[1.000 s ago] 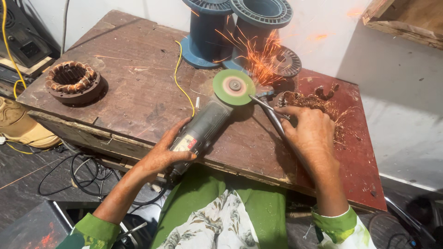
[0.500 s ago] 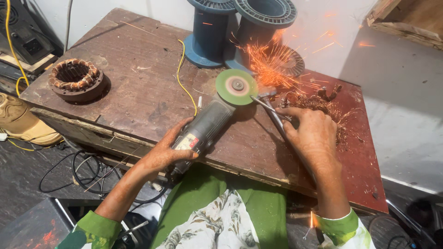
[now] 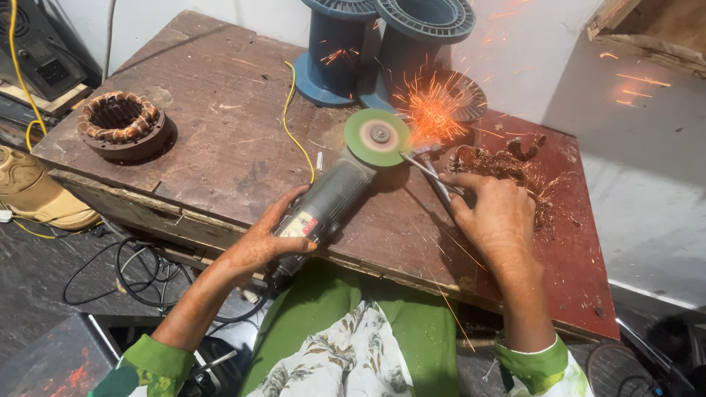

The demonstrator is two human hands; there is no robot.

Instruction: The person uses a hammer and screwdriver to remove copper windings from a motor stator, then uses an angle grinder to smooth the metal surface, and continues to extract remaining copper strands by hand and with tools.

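Observation:
My left hand (image 3: pixel 261 242) grips the dark body of an angle grinder (image 3: pixel 331 202) lying low over a worn wooden table (image 3: pixel 220 147). Its green disc (image 3: pixel 377 137) touches the tip of a thin metal rod (image 3: pixel 430 173), and orange sparks (image 3: pixel 434 110) fly up and to the right. My right hand (image 3: pixel 496 217) pins that rod against the table, fingers curled over it. A heap of tangled copper wire (image 3: pixel 515 165) lies just beyond my right hand.
A round motor stator with copper windings (image 3: pixel 121 125) sits at the table's left end. Two blue spools (image 3: pixel 382 44) stand at the back by the white wall. A yellow cable (image 3: pixel 294 125) runs across the table. Black cords (image 3: pixel 125 272) lie on the floor at left.
The spark burst has grown and shifted right of the disc. Both hands and the grinder hold nearly the same place on the table.

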